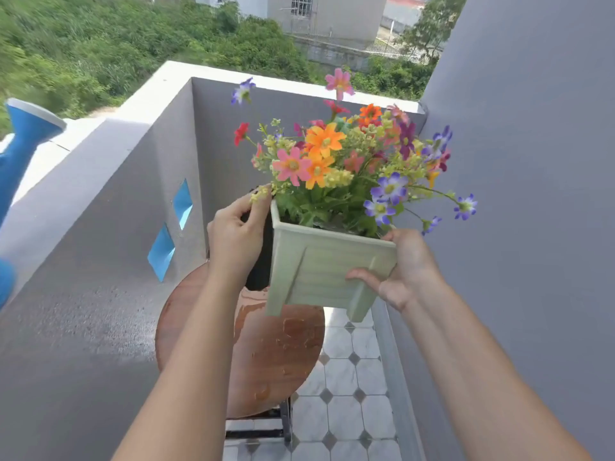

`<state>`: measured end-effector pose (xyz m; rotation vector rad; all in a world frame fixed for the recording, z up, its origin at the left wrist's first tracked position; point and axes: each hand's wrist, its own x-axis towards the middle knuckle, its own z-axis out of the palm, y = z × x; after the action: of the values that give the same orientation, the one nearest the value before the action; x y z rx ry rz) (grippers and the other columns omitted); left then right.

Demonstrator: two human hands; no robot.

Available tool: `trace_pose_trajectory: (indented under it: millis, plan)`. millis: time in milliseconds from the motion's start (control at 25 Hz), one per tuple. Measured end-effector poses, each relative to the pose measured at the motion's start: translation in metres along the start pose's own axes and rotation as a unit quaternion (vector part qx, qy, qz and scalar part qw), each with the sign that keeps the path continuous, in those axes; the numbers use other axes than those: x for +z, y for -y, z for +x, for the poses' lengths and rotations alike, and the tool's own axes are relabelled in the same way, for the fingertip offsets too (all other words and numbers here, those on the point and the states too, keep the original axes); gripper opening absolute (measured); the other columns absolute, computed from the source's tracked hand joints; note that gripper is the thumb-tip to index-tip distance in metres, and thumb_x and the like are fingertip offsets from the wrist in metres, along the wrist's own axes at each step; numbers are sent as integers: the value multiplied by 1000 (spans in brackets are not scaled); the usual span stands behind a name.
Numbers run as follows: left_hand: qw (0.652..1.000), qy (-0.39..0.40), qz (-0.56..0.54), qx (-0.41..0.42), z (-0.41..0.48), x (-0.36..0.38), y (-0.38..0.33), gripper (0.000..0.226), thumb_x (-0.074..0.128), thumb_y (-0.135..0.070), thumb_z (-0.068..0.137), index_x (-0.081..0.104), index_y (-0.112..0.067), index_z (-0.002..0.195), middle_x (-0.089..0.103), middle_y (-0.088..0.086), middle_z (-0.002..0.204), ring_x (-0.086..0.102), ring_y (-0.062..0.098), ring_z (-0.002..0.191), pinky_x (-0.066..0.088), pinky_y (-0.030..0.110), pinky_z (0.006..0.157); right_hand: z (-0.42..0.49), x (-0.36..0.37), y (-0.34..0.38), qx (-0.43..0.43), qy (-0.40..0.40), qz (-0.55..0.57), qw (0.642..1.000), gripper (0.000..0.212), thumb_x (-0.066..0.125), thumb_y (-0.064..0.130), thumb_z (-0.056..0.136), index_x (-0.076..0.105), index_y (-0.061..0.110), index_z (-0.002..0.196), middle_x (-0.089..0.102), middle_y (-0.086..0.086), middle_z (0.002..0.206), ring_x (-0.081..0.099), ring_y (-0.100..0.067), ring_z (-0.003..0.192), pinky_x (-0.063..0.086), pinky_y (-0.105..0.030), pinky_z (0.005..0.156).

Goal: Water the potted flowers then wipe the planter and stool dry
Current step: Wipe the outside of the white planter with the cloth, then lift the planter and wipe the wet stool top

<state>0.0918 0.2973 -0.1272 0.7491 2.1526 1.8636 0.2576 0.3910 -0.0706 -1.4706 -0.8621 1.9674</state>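
Observation:
A pale green square planter [327, 274] full of colourful flowers [332, 154] hangs tilted in the air above the round brown wooden stool [283, 354]. My right hand [406, 271] grips its right side, thumb on the front wall. My left hand [233, 237] presses a dark cloth [261, 261] against the planter's left wall, fingers curled near the rim. Wet patches and drops glisten on the stool's seat.
A blue watering can [20, 144] stands on the balcony wall's white ledge at the far left. The grey parapet [116, 227], with blue diamond openings, closes in the left and far sides. A grey wall [532, 194] rises on the right. White tiled floor [349, 410] lies below.

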Motion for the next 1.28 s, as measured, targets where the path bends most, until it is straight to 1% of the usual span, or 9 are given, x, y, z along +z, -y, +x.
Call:
trace_pose_trajectory:
  millis: [80, 240, 400, 480, 640, 880, 1040, 1160, 1280]
  plan:
    - [997, 26, -72, -17, -22, -3, -7, 26, 56, -55, 85, 72, -35, 77, 65, -10, 68, 57, 12, 69, 50, 34, 68, 2, 0, -1, -5, -19, 23, 1000, 16, 42, 6, 85, 46, 13, 71, 36, -6, 85, 40, -26, 75, 55, -40, 42]
    - [952, 183, -167, -178, -51, -29, 11, 44, 82, -47, 61, 65, -18, 90, 69, 9, 73, 63, 24, 59, 49, 29, 51, 13, 1, -9, -60, -76, 50, 994, 13, 44, 5, 84, 49, 12, 75, 36, -4, 82, 37, -19, 69, 53, -40, 60]
    - [933, 240, 240, -122, -69, -13, 69, 37, 71, -7, 72, 45, -12, 97, 57, 8, 98, 57, 25, 80, 43, 31, 59, 25, -3, -24, -94, -112, 108, 983, 43, 43, 4, 84, 51, 9, 126, 44, -7, 124, 43, -26, 87, 55, -40, 69]
    - [869, 223, 438, 53, -98, 5, 102, 34, 70, -2, 70, 53, -11, 99, 53, 15, 119, 53, 38, 105, 47, 45, 73, 31, -9, -27, -99, -122, 127, 979, 57, 41, 4, 83, 44, 18, 138, 37, -4, 140, 39, -29, 97, 56, -40, 70]
    - [766, 242, 584, 120, -144, 20, 123, 35, 80, -8, 51, 65, -7, 82, 57, 25, 123, 50, 47, 116, 31, 75, 78, 40, -21, -30, -84, -139, 151, 975, 59, 41, 6, 81, 44, 16, 139, 34, -10, 143, 39, -31, 94, 56, -35, 63]
    - [814, 273, 486, 161, -160, 18, 119, 56, 85, -2, 49, 48, -8, 92, 47, 8, 78, 50, 26, 65, 42, 30, 38, 44, -36, -28, -93, -149, 163, 971, 61, 39, 2, 84, 39, 22, 142, 35, -2, 143, 44, -16, 69, 53, -46, 90]
    - [840, 395, 349, 127, -167, 7, 113, 50, 55, -59, 83, 51, -20, 112, 39, -6, 104, 48, 6, 82, 45, 17, 67, 46, -42, -24, -92, -151, 153, 972, 63, 39, 1, 86, 36, 24, 144, 34, -3, 146, 44, -13, 62, 47, -47, 98]
    - [875, 310, 354, 113, -168, -1, 109, 55, 47, -62, 82, 50, -21, 118, 38, -8, 114, 47, 5, 94, 48, 26, 79, 52, -46, -24, -91, -144, 142, 975, 63, 39, 2, 86, 36, 25, 144, 34, -1, 147, 44, -15, 60, 47, -46, 98]
    - [808, 289, 508, 72, -164, 1, 119, 73, 35, -72, 83, 52, -18, 130, 47, 12, 137, 45, 33, 123, 45, 48, 95, 61, -46, -28, -94, -142, 146, 975, 64, 39, 1, 85, 35, 26, 144, 34, -1, 146, 45, -12, 64, 50, -46, 95]
